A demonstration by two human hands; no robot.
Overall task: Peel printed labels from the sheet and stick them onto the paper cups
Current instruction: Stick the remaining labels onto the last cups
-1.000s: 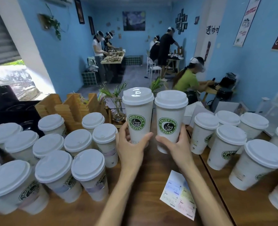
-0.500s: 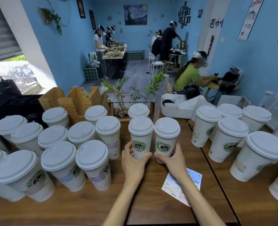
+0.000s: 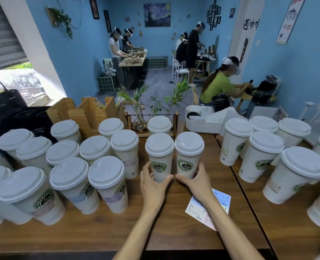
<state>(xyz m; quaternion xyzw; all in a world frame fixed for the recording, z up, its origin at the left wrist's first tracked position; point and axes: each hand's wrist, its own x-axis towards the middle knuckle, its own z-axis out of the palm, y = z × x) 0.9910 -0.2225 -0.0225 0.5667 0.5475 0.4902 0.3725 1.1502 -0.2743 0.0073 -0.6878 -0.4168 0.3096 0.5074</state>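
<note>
Blue walls surround a wooden desk crowded with lidded cups. Near the desk's middle, my left hand grips the left cup and my right hand grips the right cup, both upright, side by side. By the front edge, under my right forearm, lies the label sheet.

Blue walls with framed pictures, grey floor, daylight at left doorway.

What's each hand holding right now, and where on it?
Left hand grips the left cup near its base; right hand grips the right cup near its base.
</note>
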